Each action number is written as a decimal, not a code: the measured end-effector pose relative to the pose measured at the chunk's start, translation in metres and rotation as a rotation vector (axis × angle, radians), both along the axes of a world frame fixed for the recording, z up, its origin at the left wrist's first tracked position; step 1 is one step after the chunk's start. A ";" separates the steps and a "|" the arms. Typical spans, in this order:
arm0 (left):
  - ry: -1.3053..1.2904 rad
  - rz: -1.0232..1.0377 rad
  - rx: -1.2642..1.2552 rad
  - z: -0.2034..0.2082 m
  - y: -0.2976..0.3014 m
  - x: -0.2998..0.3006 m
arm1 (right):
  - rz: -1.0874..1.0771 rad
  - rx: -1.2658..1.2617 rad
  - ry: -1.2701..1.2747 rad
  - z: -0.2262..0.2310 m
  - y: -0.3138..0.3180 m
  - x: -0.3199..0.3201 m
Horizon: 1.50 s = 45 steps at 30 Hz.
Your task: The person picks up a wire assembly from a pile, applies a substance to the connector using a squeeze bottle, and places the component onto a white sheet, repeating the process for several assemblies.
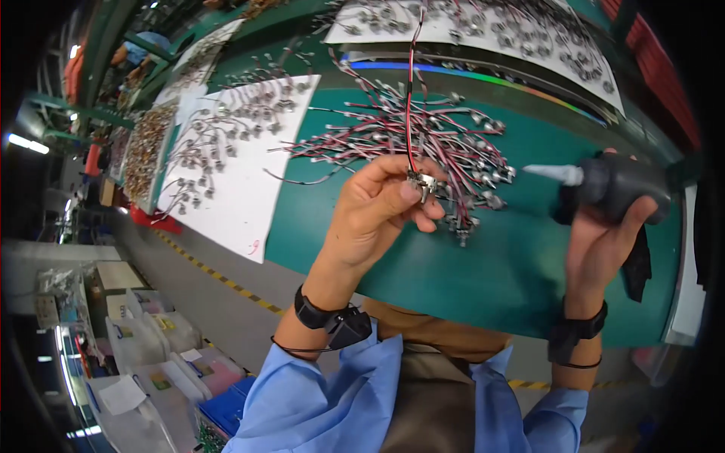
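Note:
My left hand [381, 208] pinches a small metal part [424, 183] from which a red and black wire pair [410, 83] runs up and away. My right hand [604, 241] grips a dark dispenser bottle [615, 187] with a pale pointed nozzle [555, 174] aimed left, a short way from the part. Behind both hands, a heap of wired parts [423, 132] lies on the green table [498, 279].
White sheets [242, 174] holding more wired parts lie at the left and along the far edge [483, 30]. A dark cloth [638, 264] hangs under my right hand. Plastic bins [151, 340] stand on the floor at lower left, beside a yellow-black floor line [219, 275].

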<state>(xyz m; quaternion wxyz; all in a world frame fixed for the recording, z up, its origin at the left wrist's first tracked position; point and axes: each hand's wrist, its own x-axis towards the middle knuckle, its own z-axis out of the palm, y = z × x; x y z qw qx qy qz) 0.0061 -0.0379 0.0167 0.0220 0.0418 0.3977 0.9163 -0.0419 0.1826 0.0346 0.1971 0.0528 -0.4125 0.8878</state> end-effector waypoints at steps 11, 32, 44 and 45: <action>0.043 -0.052 -0.094 -0.016 0.028 -0.004 | 0.087 0.321 0.049 -0.016 0.004 0.013; 0.022 -0.052 -0.088 -0.018 0.030 -0.004 | 0.179 0.324 0.014 -0.020 0.000 0.013; 0.000 -0.033 -0.076 -0.019 0.029 -0.006 | 0.095 0.408 0.054 -0.017 0.006 0.004; 0.003 -0.035 -0.079 -0.019 0.029 -0.007 | 0.096 0.405 0.057 -0.018 0.007 0.001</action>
